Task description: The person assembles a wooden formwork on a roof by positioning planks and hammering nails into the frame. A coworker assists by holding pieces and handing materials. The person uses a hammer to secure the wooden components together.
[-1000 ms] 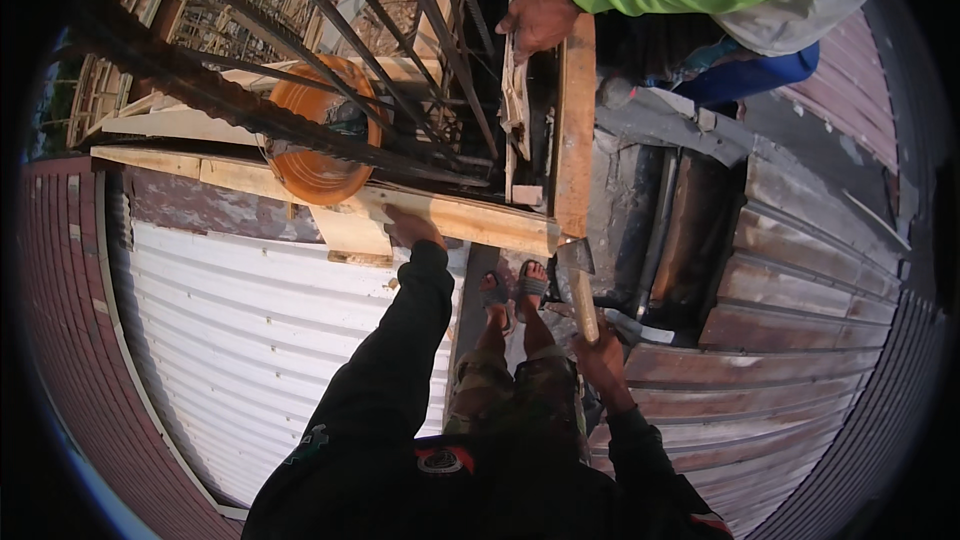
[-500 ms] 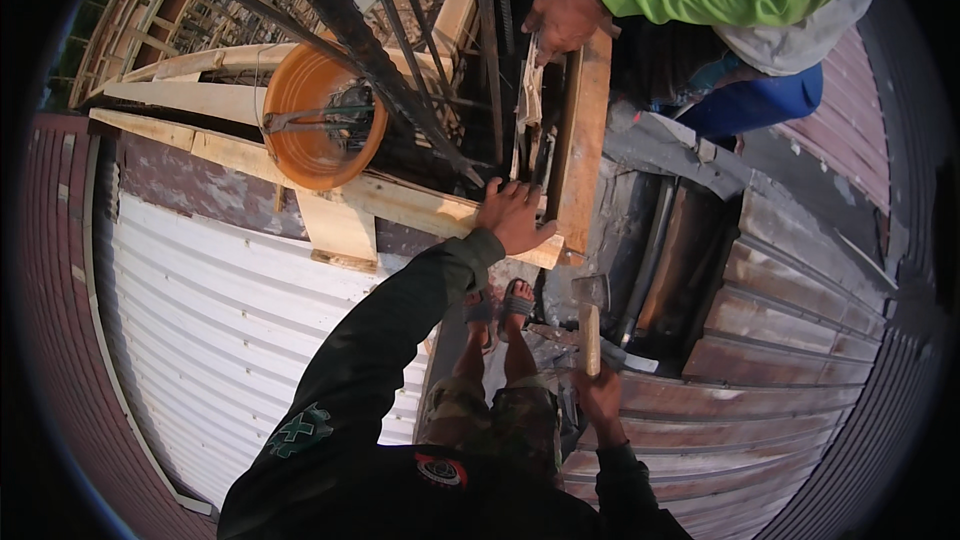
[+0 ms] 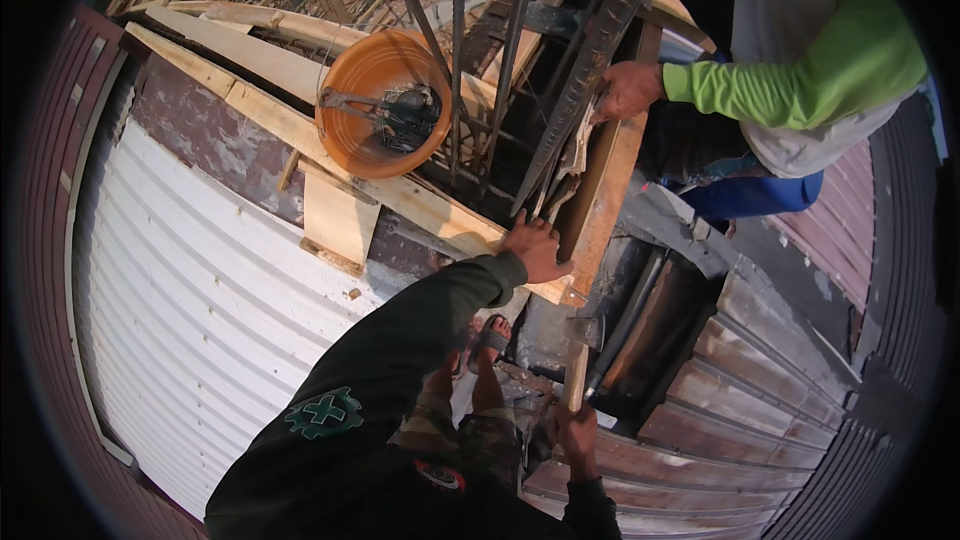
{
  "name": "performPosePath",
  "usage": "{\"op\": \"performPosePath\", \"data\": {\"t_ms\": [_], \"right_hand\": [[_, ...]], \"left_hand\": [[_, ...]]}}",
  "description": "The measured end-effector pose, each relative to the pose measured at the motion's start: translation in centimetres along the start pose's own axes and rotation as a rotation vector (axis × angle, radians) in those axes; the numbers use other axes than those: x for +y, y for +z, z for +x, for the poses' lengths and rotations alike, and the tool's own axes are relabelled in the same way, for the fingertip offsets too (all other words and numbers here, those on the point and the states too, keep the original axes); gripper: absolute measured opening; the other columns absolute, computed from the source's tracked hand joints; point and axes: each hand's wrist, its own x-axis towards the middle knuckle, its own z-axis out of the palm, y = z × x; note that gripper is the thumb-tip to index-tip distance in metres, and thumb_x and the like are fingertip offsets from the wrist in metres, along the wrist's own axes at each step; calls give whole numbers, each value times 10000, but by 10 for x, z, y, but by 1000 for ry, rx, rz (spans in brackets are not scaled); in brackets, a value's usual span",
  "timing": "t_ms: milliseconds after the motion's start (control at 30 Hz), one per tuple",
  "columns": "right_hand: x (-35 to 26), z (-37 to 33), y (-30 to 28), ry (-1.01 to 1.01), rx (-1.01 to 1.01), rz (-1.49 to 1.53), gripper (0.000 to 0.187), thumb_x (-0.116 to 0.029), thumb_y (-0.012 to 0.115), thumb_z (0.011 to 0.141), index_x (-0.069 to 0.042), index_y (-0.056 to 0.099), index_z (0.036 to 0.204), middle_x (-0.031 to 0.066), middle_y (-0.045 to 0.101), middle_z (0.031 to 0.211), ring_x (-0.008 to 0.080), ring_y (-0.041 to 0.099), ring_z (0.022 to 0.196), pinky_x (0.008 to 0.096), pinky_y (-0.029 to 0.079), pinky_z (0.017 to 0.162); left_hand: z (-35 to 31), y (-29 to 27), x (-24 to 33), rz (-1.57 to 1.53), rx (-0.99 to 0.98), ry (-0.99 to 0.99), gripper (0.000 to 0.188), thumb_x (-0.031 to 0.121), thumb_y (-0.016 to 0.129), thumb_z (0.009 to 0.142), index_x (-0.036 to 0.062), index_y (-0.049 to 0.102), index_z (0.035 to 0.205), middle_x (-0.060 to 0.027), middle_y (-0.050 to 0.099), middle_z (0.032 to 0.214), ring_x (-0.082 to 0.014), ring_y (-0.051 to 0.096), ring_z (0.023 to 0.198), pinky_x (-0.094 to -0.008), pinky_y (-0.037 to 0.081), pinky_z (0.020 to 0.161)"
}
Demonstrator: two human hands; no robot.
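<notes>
My left hand (image 3: 538, 248) lies over the corner of a wooden formwork box, fingers spread across the edge of the near plank (image 3: 455, 225) and thumb out to the side. Its fingertips are beside the lower end of a thin, splintered wood strip (image 3: 572, 165). Low beside my legs, my right hand (image 3: 577, 433) is closed round the wooden handle of a hammer (image 3: 576, 377). The hammer points away from me, its dark head hard to make out against the ground. A co-worker's hand (image 3: 630, 90), in a bright green sleeve, is at the strip's upper part.
An orange bucket (image 3: 335, 145) holding pliers-like tools and nails rests on the planks at left. Steel rebars (image 3: 590, 75) rise from the box. White corrugated roofing (image 3: 200, 290) lies left, rusty sheets (image 3: 740, 420) right. A dark gap (image 3: 665, 340) and blue drum (image 3: 755, 198) are also right.
The view has shifted, so the bucket and box sit further right and lower. My left hand stays at the box corner; the hammer stays in my right hand. The co-worker's hand stays by the strip.
</notes>
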Motion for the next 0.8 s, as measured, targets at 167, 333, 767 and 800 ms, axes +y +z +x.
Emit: {"op": "performPosePath", "data": {"t_ms": [167, 333, 767, 800], "right_hand": [[30, 7, -8, -97, 20, -97, 268, -259, 709, 810, -15, 620, 879, 40, 598, 623, 128, 581, 536, 304, 442, 495], [-5, -13, -6, 6, -2, -41, 262, -257, 698, 810, -11, 619, 860, 29, 590, 627, 123, 574, 537, 301, 437, 494], [49, 3, 2, 44, 3, 162, 211, -191, 692, 823, -23, 567, 853, 30, 558, 606, 121, 542, 476, 279, 430, 424], [50, 5, 2, 48, -16, 218, 216, -171, 702, 824, -29, 554, 892, 30, 549, 606, 121, 546, 459, 271, 444, 403]], "left_hand": [[5, 7, 1, -6, 73, 12, 733, 623, 541, 856, -42, 691, 1127, -213, 651, 1151, -344, 558, 1207, -609, 262, 1127], [0, 1, -2, -1, 44, 15, 702, 611, 524, 881, -30, 705, 1102, -203, 657, 1138, -334, 542, 1219, -601, 258, 1129], [-125, -133, -138, -41, 1041, -184, 136, 150, 688, 837, 52, 720, 926, -127, 703, 858, -325, 650, 834, -436, 512, 762], [-122, -144, -178, 35, 869, -331, 179, 210, 686, 851, 66, 733, 948, -150, 714, 919, -342, 668, 896, -437, 529, 810]]}}
